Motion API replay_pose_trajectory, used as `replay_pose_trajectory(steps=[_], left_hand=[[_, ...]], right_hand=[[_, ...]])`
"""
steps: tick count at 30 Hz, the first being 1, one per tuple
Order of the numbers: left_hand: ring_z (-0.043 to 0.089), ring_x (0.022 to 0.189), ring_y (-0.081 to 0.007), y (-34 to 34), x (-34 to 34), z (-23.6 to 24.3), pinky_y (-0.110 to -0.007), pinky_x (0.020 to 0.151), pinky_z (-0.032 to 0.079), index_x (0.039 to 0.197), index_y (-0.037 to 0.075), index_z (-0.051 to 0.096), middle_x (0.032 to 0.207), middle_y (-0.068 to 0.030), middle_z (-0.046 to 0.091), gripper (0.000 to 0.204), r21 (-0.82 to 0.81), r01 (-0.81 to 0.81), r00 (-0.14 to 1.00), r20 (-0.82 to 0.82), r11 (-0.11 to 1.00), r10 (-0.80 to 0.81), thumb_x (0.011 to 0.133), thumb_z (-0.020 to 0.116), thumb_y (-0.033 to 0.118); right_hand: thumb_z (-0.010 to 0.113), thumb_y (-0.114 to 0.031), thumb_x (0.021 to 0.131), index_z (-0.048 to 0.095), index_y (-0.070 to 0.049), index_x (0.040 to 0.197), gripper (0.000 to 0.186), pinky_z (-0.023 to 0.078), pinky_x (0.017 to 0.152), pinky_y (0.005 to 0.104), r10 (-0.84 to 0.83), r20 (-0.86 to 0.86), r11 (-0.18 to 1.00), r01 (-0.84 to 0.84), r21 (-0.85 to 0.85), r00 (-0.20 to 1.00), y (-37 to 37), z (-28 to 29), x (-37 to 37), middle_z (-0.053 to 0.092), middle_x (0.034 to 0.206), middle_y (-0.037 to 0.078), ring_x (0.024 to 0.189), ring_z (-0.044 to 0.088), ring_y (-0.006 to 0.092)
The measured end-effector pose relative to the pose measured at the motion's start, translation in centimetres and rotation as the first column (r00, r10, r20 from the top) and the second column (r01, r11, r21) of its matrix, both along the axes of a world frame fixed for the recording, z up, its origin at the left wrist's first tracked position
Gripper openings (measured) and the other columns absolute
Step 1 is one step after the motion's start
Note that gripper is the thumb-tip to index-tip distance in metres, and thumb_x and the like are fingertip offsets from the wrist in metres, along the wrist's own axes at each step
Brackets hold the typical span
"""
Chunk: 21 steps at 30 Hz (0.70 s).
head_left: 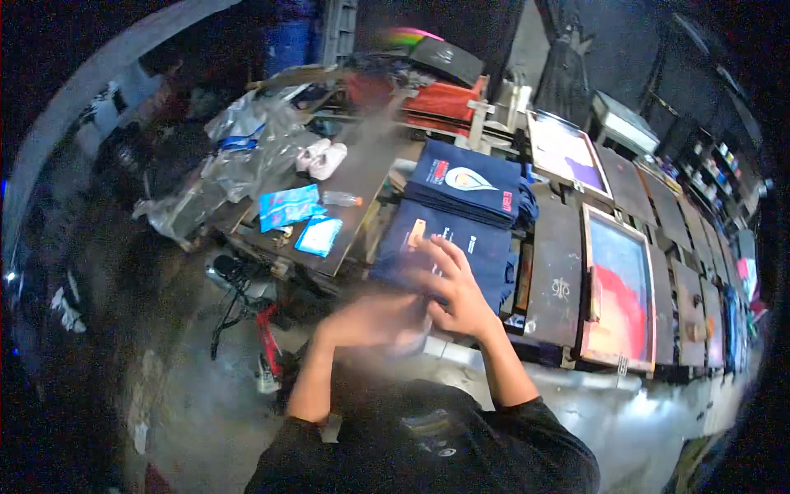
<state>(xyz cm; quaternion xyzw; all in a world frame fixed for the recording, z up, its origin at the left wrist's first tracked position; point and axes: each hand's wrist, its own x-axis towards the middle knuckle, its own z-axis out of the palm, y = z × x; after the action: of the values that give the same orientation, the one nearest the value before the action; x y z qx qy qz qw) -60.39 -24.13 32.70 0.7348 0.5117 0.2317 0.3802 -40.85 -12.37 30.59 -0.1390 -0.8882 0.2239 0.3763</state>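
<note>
My left hand (374, 321) is smeared by motion in front of my body, so its fingers cannot be made out. Beside it and slightly higher is my right hand (454, 286), its fingers apart and partly blurred, with no object visible in it. The two hands overlap in the view near the left fingertips; whether they touch is unclear. Just beyond them lies a dark blue folded garment (485, 257) with small prints. Behind that sits a stack of folded dark blue garments (436, 169), the top one printed with a white drop shape.
A dark table (362, 235) at left carries blue packets (288, 207), a plastic bottle (341, 199), pale shoes (322, 158) and clear plastic bags (255, 140). Rightward are dark printing boards (553, 309) and a framed screen (621, 288) with red ink. A red-framed object (267, 337) stands at lower left.
</note>
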Motion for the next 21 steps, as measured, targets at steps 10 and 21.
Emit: replay_pose_trajectory(steps=[10,21], left_hand=[[0.064,0.117,-0.0284,0.3,-7.3,-3.6,-0.036,0.100,0.049,0.140,0.003,0.050,0.136,-0.0203,0.057,0.067,-0.005,0.193,0.978,0.083,0.981,-0.192,0.078,0.072,0.014],[0.070,0.099,-0.0257,-0.8,-11.3,-10.3,-0.035,0.087,0.053,0.113,-0.003,0.068,0.109,-0.0162,0.072,0.036,0.130,0.052,0.994,0.085,0.990,-0.064,0.085,0.074,0.020]], right_hand=[[0.068,-0.015,0.066,0.065,-0.004,0.084,0.021,0.031,0.113,0.0520,-0.273,0.335,0.962,0.264,0.074,0.902,-3.1,0.2,2.2,0.062,0.084,0.011,0.093,0.062,0.0297],[0.062,-0.011,0.065,0.062,0.003,0.085,0.024,0.046,0.076,0.0414,-0.681,0.244,0.727,0.677,0.113,0.690,-6.9,1.5,8.2,0.060,0.079,0.019,0.081,0.057,0.0365]])
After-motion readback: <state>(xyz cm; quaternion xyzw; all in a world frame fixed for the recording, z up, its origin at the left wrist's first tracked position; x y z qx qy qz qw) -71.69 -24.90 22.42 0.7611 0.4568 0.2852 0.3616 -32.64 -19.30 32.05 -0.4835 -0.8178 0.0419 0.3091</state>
